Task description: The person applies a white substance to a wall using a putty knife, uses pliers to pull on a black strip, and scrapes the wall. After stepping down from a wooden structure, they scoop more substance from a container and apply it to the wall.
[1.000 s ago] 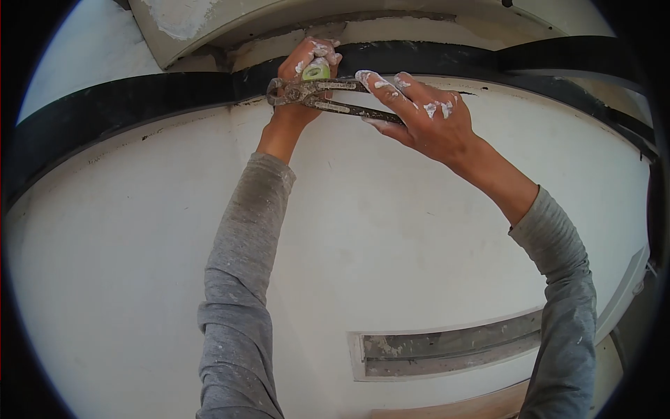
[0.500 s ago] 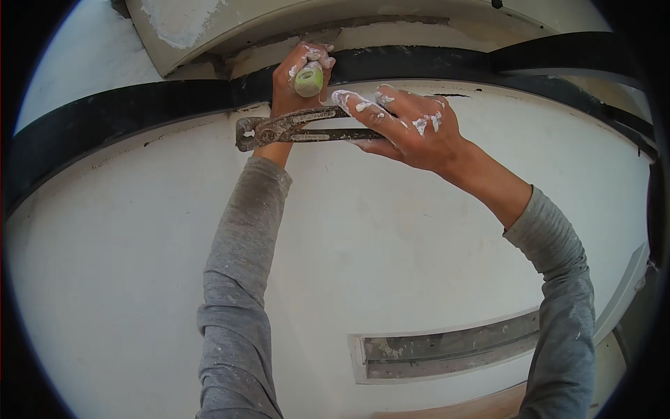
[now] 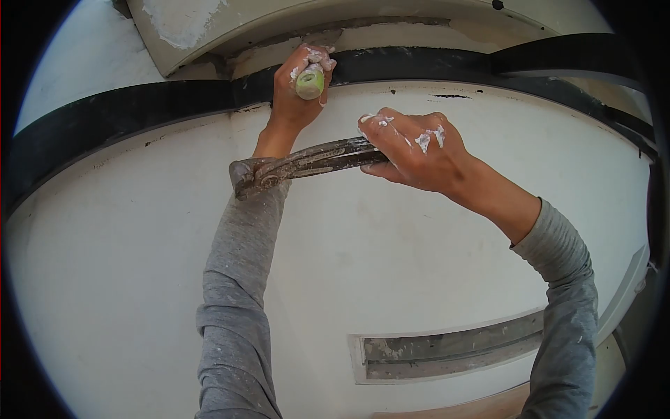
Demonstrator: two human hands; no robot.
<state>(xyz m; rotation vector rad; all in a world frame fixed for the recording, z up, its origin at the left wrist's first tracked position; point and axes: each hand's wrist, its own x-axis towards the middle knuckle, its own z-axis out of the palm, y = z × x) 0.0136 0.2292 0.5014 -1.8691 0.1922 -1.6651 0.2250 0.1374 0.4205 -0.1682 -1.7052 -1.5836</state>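
We note our left grip (image 3: 287, 87) closed round the green handle (image 3: 309, 84), far, by the black band (image 3: 412, 64). Our right grip (image 3: 423, 148) is clamped on the pincers (image 3: 314, 159), whose head overlaps our left sleeve (image 3: 241, 262); contact, we cannot tell. White panel (image 3: 391, 251) lies nearer.

Single head-worn camera, wide view, facing forward and down, left hand (image 3: 287, 91) and right hand (image 3: 423, 151) near

There are two hands (image 3: 289, 84) (image 3: 427, 150), two grey sleeves (image 3: 234, 300) (image 3: 567, 293), one pair of pincers (image 3: 307, 162) and one green-ended handle (image 3: 309, 84).
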